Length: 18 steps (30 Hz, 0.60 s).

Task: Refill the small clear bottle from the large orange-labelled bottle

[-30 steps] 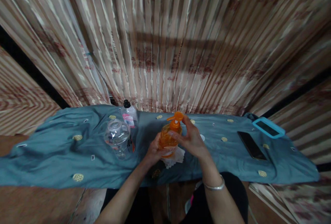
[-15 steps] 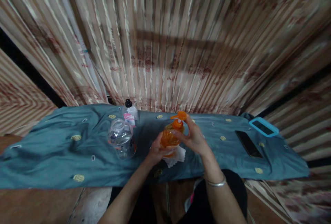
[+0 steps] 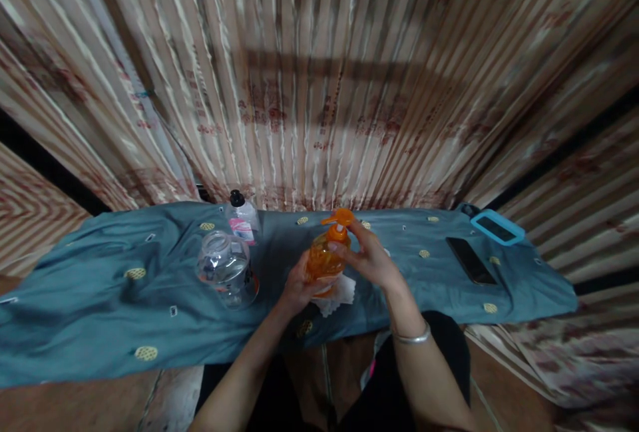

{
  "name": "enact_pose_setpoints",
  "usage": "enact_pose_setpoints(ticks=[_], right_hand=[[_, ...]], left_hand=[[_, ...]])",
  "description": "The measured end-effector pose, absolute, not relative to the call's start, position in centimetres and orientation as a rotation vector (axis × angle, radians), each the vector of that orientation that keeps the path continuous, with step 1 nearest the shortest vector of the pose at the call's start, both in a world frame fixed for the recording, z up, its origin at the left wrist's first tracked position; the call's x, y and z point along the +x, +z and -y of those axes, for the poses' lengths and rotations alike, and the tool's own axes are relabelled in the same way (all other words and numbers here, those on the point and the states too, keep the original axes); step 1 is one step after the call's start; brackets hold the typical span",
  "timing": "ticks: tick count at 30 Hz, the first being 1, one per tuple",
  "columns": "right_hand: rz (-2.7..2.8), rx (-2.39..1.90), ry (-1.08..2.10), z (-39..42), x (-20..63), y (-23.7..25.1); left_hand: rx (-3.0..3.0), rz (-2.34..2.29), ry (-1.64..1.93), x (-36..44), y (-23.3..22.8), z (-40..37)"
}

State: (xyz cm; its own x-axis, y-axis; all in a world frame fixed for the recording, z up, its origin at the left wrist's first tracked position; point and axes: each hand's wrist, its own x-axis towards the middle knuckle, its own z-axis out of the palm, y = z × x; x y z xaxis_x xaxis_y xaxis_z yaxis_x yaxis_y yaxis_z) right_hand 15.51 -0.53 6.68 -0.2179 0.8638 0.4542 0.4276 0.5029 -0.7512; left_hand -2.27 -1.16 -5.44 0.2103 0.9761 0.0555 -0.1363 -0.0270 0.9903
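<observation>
While the fingers of the right hand (image 3: pixel 372 259) curl about the neck and pump head of the orange pump bottle (image 3: pixel 323 257), thumb and forefinger pinching just under the spout, the left hand (image 3: pixel 298 285) wraps the lower body from the left and below, its fingers closed round the bottle's base. Both grips look much as they did a second ago; what has shifted is small: the pump spout, which pointed left at the start, still points left, and the bottle has drifted slightly up and left in the frame, mostly because the head camera has tipped. It appears that the person keeps working at the pump collar without having freed it, for the pump sits on the bottle as before. The bottle stands a little left of the middle of the frame, held just above a crumpled white tissue (image 3: pixel 340 293) on the blue-grey cloth (image 3: pixel 100 312) that covers the table. A silver bangle (image 3: pixel 412 337) rings the right wrist lower down. To the left of the hands a clear plastic jar (image 3: pixel 224 271) lies near, and behind it a small clear bottle with a black cap (image 3: pixel 240 217). Far to the right lie a dark phone (image 3: pixel 470 261) and a second device in a light blue case (image 3: pixel 497 227), well apart from the hands. Striped curtains (image 3: pixel 319 72) fill the upper frame.
</observation>
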Motion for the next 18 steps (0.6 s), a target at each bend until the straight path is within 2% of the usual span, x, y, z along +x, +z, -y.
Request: enact_pose_setpoints(ticks=[3, 10, 18], right_hand=[[1.859, -1.047, 0.618, 0.4, 15.6, 6.8], [1.622, -1.229, 0.358, 2.1, 13.1, 5.4], [1.443, -1.303, 0.232, 2.9, 10.9, 4.2]], left_hand=[[1.252, -0.955, 1.142, -2.3, -5.0, 1.2], [1.233, -0.978, 1.163, -2.0, -5.1, 1.7], [1.304, -1.069, 1.171, -1.9, -5.1, 1.7]])
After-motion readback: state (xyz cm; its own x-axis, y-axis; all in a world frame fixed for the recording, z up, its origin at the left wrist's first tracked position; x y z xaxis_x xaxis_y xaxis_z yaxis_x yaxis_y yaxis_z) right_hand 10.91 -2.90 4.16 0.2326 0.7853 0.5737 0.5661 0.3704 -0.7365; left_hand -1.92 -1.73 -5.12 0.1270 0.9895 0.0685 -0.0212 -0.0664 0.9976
